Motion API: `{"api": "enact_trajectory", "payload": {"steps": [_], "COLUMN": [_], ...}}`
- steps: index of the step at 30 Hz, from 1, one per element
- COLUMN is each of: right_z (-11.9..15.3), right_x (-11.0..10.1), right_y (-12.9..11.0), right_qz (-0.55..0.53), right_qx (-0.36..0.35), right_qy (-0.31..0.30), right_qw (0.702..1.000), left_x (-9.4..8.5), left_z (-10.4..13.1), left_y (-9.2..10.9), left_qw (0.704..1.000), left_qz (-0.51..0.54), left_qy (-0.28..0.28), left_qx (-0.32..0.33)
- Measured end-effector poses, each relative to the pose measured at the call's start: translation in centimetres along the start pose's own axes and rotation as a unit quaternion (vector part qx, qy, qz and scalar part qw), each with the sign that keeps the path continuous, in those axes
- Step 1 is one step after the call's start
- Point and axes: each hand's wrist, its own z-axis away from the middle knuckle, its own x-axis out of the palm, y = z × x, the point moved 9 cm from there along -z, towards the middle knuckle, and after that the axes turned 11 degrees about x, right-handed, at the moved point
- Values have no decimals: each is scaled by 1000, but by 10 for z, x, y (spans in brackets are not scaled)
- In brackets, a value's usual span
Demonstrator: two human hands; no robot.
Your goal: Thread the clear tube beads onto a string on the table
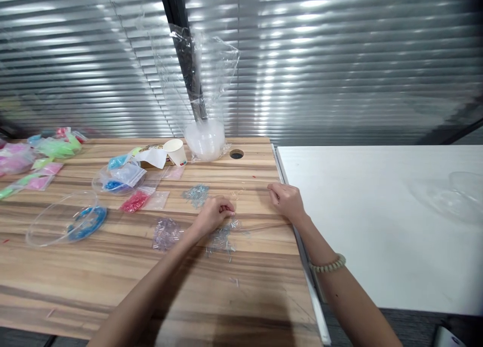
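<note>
Item: beading work on a wooden table (113,266), head view.

Left hand (213,213): at centre, fingers curled shut in a pinch over a scatter of clear tube beads (221,240) lying at its 6 o'clock. What the pinch holds is too small to tell, probably a bead or the thread end.

Right hand (287,200): at 3 o'clock of the left, near the table's right edge, fingers bent and loosely closed. A thin, faint thread (260,227) appears to run between the hands. A bead bracelet (328,265) sits on that wrist.

Stock nearby: pale purple bead pile (166,232) at 9 o'clock of the left hand; grey-blue bead pile (195,193) at 11 o'clock; red bead packet (135,201), clear bowl with blue beads (64,223) and bright packets (56,148) further toward 9–10 o'clock; paper cup (176,151) at 12 o'clock.

Progress, as judged: early. The thread looks nearly bare and the piles remain loose.
</note>
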Motion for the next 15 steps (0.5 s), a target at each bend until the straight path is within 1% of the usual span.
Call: {"api": "enact_trajectory", "payload": {"steps": [2, 5, 7, 9, 11, 12, 15], "right_z": [-1, 0, 2, 6, 10, 12, 19], "right_x": [-1, 0, 1, 3, 6, 9, 17], "right_y": [-1, -3, -9, -20, -36, -46, -74], "right_qz": [2, -4, -23, -64, -121, -149, -197], "right_qx": [-1, 6, 10, 11, 7, 2, -40], "right_qy": [-2, -21, -48, -91, -147, -178, -256], "right_qw": [1000, 1000, 999, 994, 982, 973, 945], "left_x": [1, 2, 0, -5, -12, -15, -17], "left_z": [-2, -14, -19, -18, -7, 3, 40], "left_y": [2, 4, 2, 3, 9, 12, 21], "left_qw": [1000, 998, 996, 994, 991, 991, 993], "left_qz": [-6, -14, -21, -29, -34, -35, -48], "left_qy": [16, 54, 83, 108, 122, 119, 71], "left_qx": [6, 13, 6, 13, 38, 52, 76]}}
